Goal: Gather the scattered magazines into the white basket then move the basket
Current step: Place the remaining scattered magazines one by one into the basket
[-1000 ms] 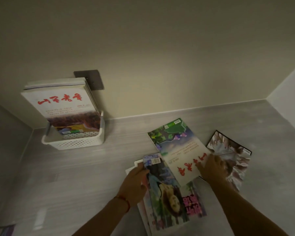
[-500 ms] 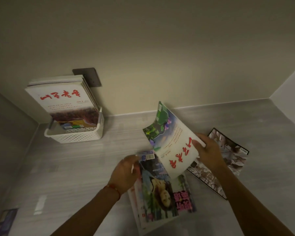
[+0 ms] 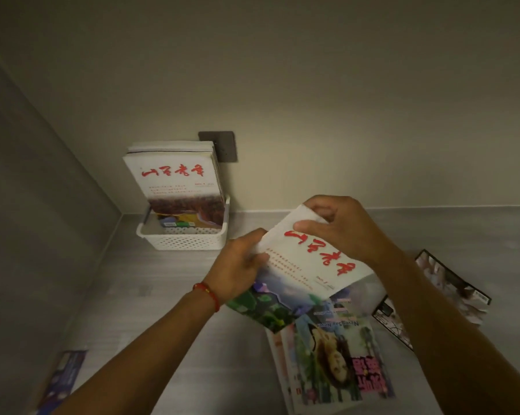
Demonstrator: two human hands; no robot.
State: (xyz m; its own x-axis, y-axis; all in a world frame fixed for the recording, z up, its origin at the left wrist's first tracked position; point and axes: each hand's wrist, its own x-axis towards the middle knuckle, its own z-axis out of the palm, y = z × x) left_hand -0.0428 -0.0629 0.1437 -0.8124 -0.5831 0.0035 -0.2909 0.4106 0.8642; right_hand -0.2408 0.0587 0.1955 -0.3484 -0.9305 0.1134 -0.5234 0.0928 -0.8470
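Both hands hold a white magazine with red characters (image 3: 300, 265) in the air above the floor. My left hand (image 3: 237, 268) grips its left edge and my right hand (image 3: 339, 226) pinches its top corner. The white basket (image 3: 180, 242) stands against the wall at the back left, with several magazines (image 3: 174, 181) upright in it. A magazine with a woman on the cover (image 3: 336, 363) lies on the floor below my hands, on top of another. A dark magazine (image 3: 450, 289) lies to the right, partly behind my right arm.
A grey plate (image 3: 222, 145) is on the wall behind the basket. A blue booklet (image 3: 62, 378) lies on the floor at the lower left. Walls close the space at the back, left and far right.
The white magazine has been lifted off the pile and turned round. My left hand left the floor pile and took its left edge. The view has shifted, so the basket sits more central.
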